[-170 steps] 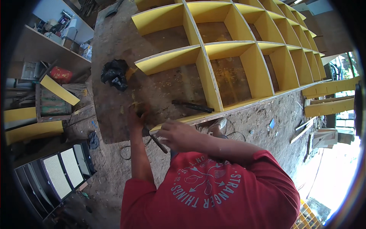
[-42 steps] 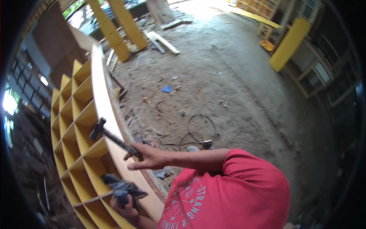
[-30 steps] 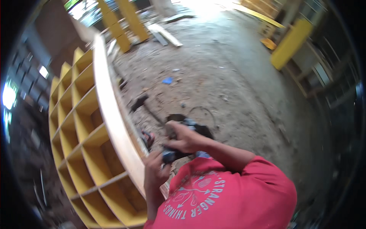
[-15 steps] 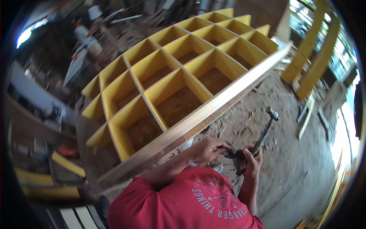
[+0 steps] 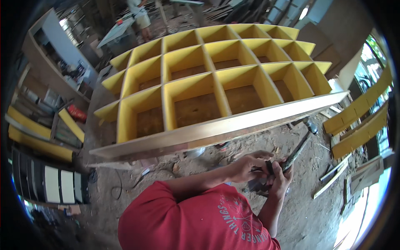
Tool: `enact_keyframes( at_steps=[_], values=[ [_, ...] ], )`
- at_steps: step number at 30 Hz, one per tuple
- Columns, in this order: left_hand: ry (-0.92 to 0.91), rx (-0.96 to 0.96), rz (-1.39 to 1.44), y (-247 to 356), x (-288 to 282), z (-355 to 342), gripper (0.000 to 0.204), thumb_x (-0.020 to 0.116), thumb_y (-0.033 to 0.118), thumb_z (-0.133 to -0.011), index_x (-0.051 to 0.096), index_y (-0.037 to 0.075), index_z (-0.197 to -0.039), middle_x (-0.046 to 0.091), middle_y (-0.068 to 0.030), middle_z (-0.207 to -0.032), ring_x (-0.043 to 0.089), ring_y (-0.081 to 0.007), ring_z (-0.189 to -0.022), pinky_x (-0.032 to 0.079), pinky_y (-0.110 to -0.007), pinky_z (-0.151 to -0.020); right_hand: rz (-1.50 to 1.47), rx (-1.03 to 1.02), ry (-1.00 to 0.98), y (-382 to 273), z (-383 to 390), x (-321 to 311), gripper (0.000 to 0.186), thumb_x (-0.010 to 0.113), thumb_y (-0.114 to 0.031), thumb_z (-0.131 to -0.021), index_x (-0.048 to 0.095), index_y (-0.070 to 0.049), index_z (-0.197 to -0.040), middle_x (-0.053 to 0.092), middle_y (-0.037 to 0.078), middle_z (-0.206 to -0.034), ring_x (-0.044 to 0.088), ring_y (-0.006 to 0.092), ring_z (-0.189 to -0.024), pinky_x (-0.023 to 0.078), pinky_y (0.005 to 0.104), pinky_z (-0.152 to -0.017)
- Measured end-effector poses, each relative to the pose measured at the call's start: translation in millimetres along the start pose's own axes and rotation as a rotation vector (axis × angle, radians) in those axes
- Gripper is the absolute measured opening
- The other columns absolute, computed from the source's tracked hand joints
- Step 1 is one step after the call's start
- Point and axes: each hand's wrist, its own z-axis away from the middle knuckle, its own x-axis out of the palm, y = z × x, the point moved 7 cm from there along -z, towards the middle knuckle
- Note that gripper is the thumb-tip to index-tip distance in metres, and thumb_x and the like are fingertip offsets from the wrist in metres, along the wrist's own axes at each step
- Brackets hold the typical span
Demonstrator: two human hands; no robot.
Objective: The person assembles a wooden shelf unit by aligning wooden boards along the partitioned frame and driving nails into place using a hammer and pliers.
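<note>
My right hand [image 5: 281, 178] is closed around the handle of a hammer [image 5: 301, 146], whose metal head points up and away to the right. Close against it, my left hand [image 5: 249, 167] has its fingers bent and pinched at a small dark item [image 5: 269, 167] between the two hands; its kind is not clear. A dark, pouch-like shape [image 5: 259, 186] shows just below my hands. Beyond them lies a large yellow gridwork [image 5: 214, 76] of crossed wooden boards with open square cells. A long pale board [image 5: 216, 124] runs along its near side.
Curved yellow boards [image 5: 358, 125] and loose wood strips [image 5: 331, 180] lie at the right. At the left are a wooden cabinet [image 5: 52, 54], yellow planks [image 5: 37, 143] and a dark slatted panel [image 5: 48, 179]. Another person [image 5: 140, 18] stands at the far left.
The view has swung, so the gridwork looks more level and more of the left side shows. My hands stay together, with the hammer still in the right one.
</note>
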Motion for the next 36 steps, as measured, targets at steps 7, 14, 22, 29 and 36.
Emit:
enact_keyframes(
  at_steps=[7, 14, 22, 29, 36],
  values=[
    [-0.206, -0.18, 0.221, -72.1, 69.9, -103.2, 0.014, 0.084, 0.004, -0.085, 0.078, 0.004, -0.097, 0.073, -0.0099, -0.097, 0.072, -0.026, -0.093, 0.055, -0.036, -0.084, 0.074, 0.025, 0.223, -11.9, -68.2, -108.3, 0.032, 0.074, -0.008, -0.097, 0.049, -0.007, -0.117, 0.063, 0.004, -0.084, 0.051, 0.0066, -0.047, 0.038, 0.0219, -0.039],
    [-0.131, -0.013, 0.274, -81.9, 74.7, -250.6, 0.013, 0.086, 0.009, -0.087, 0.081, 0.007, -0.099, 0.07, -0.0057, -0.088, 0.068, -0.0202, -0.084, 0.051, -0.034, -0.073, 0.371, 0.023, 0.083, -65.4, -147.1, -183.7, 0.062, 0.086, -0.005, -0.081, 0.048, -0.005, -0.13, 0.069, 0.014, -0.118, 0.062, 0.0086, -0.063, 0.047, 0.0218, -0.048],
    [-0.132, 0.084, 0.273, -102.4, 103.6, -376.4, 0.012, 0.086, 0.01, -0.088, 0.08, 0.007, -0.097, 0.065, -0.0033, -0.083, 0.059, -0.0159, -0.076, 0.046, -0.033, -0.069, 0.371, 0.009, 0.154, -98.6, -259.4, -248.4, 0.049, 0.079, -0.01, -0.093, 0.054, -0.001, -0.134, 0.071, 0.007, -0.111, 0.068, 0.0117, -0.085, 0.053, 0.0245, -0.068],
    [-0.057, -0.009, 0.201, -143.4, 134.5, -451.2, 0.012, 0.086, 0.01, -0.088, 0.08, 0.006, -0.097, 0.066, -0.0023, -0.084, 0.061, -0.0125, -0.079, 0.046, -0.031, -0.069, 0.468, -0.119, 0.094, -139.4, -385.6, -292.4, 0.028, 0.071, -0.017, -0.099, 0.063, -0.003, -0.121, 0.065, 0.001, -0.08, 0.047, 0.005, -0.045, 0.034, 0.0217, -0.038],
    [0.204, -0.019, 0.415, -171.8, 141.9, -541.4, 0.012, 0.078, -0.009, -0.09, 0.073, -0.005, -0.1, 0.067, -0.0087, -0.1, 0.068, -0.0139, -0.085, 0.057, -0.026, -0.075, 0.325, -0.096, -0.083, -197.6, -517.4, -313.1, 0.016, 0.07, -0.012, -0.098, 0.064, -0.001, -0.109, 0.067, 0.001, -0.083, 0.055, 0.0053, -0.061, 0.042, 0.023, -0.052]
  ],
)
